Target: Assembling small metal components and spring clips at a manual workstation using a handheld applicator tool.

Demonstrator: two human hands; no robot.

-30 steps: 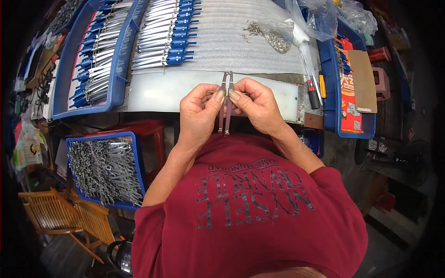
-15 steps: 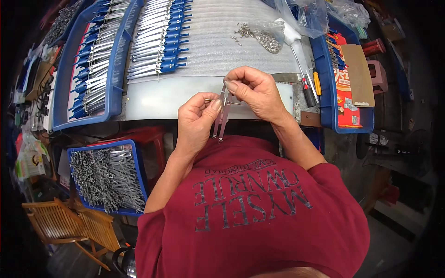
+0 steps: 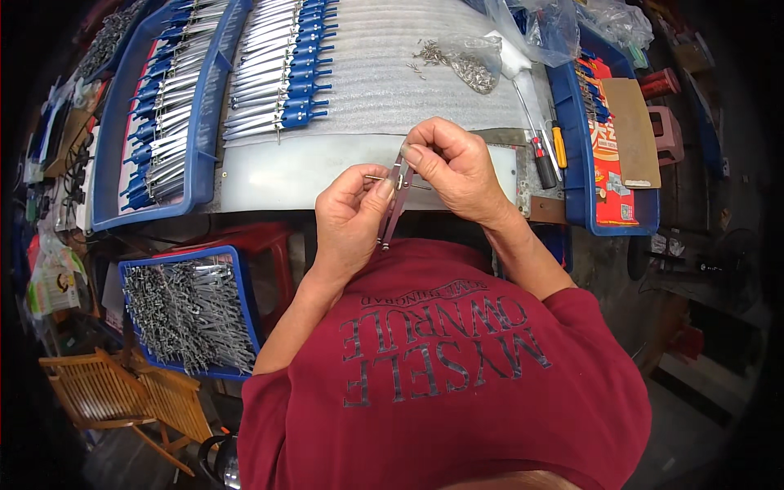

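Between my two hands, above the table's front edge, is a metal drawing compass (image 3: 392, 219) with two slim legs hanging down and a thin threaded rod across it. My left hand (image 3: 346, 220) is closed, its thumb and fingers pinching the compass near the rod. Thumb and forefinger of my right hand (image 3: 459, 173) pinch its upper end, and the fingertips partly hide that end. Beyond my hands, several compasses with blue heads (image 3: 300, 114) lie in a row on a foam sheet (image 3: 376, 90).
A blue tray (image 3: 200, 163) of blue-headed compasses stands at left; another blue tray (image 3: 645, 220) stands at right. Below left, a blue bin (image 3: 251, 306) holds metal legs. Small screws (image 3: 474, 72) spill from a bag. Screwdrivers (image 3: 545, 167) lie at the table's right.
The compass has turned slightly, and its two leg tips now appear closer together. My hands have shifted a little to the right, still pinching it.
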